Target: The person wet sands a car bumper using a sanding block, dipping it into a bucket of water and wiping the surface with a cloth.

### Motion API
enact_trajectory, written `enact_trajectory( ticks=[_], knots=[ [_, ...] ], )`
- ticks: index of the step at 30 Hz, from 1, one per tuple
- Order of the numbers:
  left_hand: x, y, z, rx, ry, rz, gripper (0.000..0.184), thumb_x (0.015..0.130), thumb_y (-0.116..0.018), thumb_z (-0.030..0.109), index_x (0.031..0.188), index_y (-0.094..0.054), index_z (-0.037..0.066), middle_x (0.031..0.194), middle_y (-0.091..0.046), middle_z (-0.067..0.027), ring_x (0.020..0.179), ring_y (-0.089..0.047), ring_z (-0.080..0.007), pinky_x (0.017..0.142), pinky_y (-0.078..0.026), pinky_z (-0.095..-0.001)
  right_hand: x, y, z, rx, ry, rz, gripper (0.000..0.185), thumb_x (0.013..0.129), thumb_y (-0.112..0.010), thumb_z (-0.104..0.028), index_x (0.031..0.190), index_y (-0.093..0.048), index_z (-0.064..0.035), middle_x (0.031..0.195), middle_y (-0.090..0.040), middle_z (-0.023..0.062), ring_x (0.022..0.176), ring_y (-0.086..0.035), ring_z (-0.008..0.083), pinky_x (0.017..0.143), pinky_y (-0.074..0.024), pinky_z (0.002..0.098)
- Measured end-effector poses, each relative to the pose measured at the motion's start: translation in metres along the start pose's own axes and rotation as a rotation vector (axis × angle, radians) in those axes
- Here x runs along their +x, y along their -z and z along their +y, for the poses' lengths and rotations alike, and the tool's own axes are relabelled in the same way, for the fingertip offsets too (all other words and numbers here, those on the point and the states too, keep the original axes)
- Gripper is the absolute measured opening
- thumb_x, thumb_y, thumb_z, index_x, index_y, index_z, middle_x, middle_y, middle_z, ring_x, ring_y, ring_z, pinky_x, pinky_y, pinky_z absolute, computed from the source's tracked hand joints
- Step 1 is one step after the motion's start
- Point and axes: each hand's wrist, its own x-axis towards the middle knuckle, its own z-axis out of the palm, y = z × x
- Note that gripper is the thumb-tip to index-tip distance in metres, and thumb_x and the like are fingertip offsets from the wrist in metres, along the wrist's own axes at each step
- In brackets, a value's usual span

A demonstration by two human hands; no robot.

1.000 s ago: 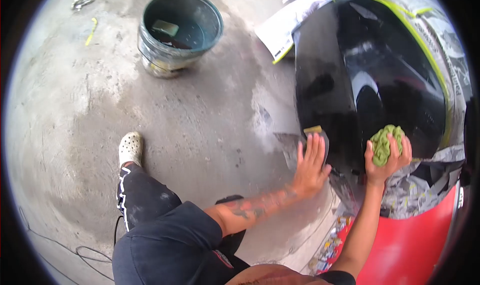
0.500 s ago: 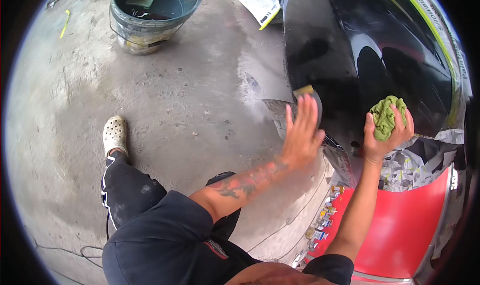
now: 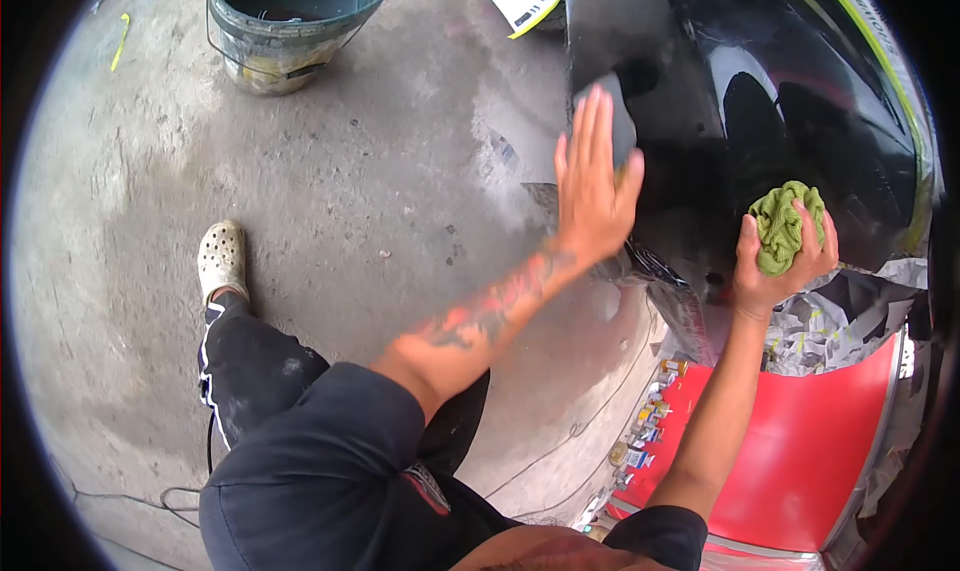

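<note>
My left hand lies flat with its fingers stretched forward, pressing a grey sheet of sandpaper to the black car panel. Most of the sheet is hidden under the fingers. On the right, my right hand grips a crumpled green cloth against the glossy part of that panel, thumb on the near side.
A bucket of dark liquid stands on the concrete floor at upper left. Masking paper borders the panel beside a red panel. Several small containers line the floor, and cables run across it.
My left hand has slid forward along the black panel's left edge with the sandpaper. My right hand keeps the cloth in nearly the same place. The view has shifted slightly.
</note>
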Motion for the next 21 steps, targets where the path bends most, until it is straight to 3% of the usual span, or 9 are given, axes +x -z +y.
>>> enact_trajectory(
  ticks=[3, 6, 9, 12, 14, 18, 21],
  knots=[
    [0.008, -0.006, -0.004, -0.023, -0.033, 0.041, 0.077, 0.105, -0.047, 0.039, 0.164, -0.014, 0.001, 0.171, -0.015, -0.0226, 0.159, -0.01, -0.0393, 0.122, -0.007, -0.0629, 0.0, 0.002, -0.001, -0.004, 0.002, -0.003, 0.061, 0.076, -0.087, -0.03, 0.127, -0.063, -0.0086, 0.132, -0.056, 0.0142, 0.128, -0.048, 0.0342, 0.108, -0.0371, 0.0468],
    [-0.057, -0.016, 0.011, 0.121, -0.154, 0.008, 0.075, 0.106, -0.047, 0.038, 0.163, -0.017, -0.001, 0.17, -0.016, -0.0227, 0.159, -0.014, -0.038, 0.123, -0.011, -0.0582, -0.001, 0.001, 0.001, -0.009, 0.007, -0.011, 0.061, 0.076, -0.088, -0.03, 0.127, -0.063, -0.0079, 0.132, -0.057, 0.0143, 0.128, -0.048, 0.0342, 0.108, -0.0372, 0.0467],
    [-0.062, -0.013, 0.001, 0.269, -0.199, -0.049, 0.077, 0.106, -0.045, 0.043, 0.163, -0.018, 0.0, 0.171, -0.018, -0.0199, 0.158, -0.015, -0.0372, 0.123, -0.011, -0.0578, -0.002, 0.003, 0.002, -0.01, 0.022, -0.015, 0.06, 0.076, -0.088, -0.03, 0.127, -0.064, -0.0067, 0.132, -0.057, 0.0142, 0.127, -0.049, 0.0345, 0.107, -0.0378, 0.0466],
    [0.012, 0.004, 0.004, 0.19, -0.133, -0.018, 0.073, 0.107, -0.042, 0.043, 0.164, -0.019, 0.002, 0.171, -0.02, -0.0183, 0.158, -0.017, -0.0373, 0.123, -0.012, -0.0586, 0.0, -0.001, 0.003, 0.015, 0.023, 0.008, 0.06, 0.077, -0.088, -0.03, 0.126, -0.064, -0.0057, 0.131, -0.058, 0.0135, 0.127, -0.05, 0.0348, 0.107, -0.0386, 0.0465],
    [0.076, 0.018, 0.008, -0.001, -0.012, -0.141, 0.072, 0.107, -0.044, 0.041, 0.163, -0.021, 0.002, 0.17, -0.021, -0.0179, 0.157, -0.019, -0.0388, 0.122, -0.011, -0.0644, -0.002, 0.0, 0.0, 0.015, 0.016, 0.011, 0.059, 0.077, -0.087, -0.03, 0.126, -0.064, -0.0053, 0.131, -0.059, 0.0134, 0.126, -0.05, 0.035, 0.106, -0.039, 0.0464],
    [0.034, -0.001, 0.022, 0.142, -0.124, -0.009, 0.073, 0.106, -0.047, 0.038, 0.163, -0.021, 0.002, 0.171, -0.019, -0.0177, 0.157, -0.018, -0.0389, 0.122, -0.011, -0.0654, -0.002, 0.001, 0.003, 0.002, 0.019, 0.0, 0.058, 0.078, -0.087, -0.029, 0.125, -0.065, -0.005, 0.13, -0.059, 0.0141, 0.126, -0.05, 0.0352, 0.106, -0.0394, 0.0464],
    [-0.042, -0.015, 0.031, 0.236, -0.284, -0.116, 0.081, 0.102, -0.052, 0.04, 0.166, -0.016, 0.006, 0.172, -0.013, -0.0196, 0.158, -0.011, -0.0423, 0.12, -0.004, -0.0688, -0.001, 0.001, 0.001, 0.005, 0.008, -0.002, 0.058, 0.078, -0.087, -0.029, 0.125, -0.064, -0.005, 0.13, -0.059, 0.0149, 0.126, -0.051, 0.0354, 0.106, -0.0398, 0.0467]
  ],
)
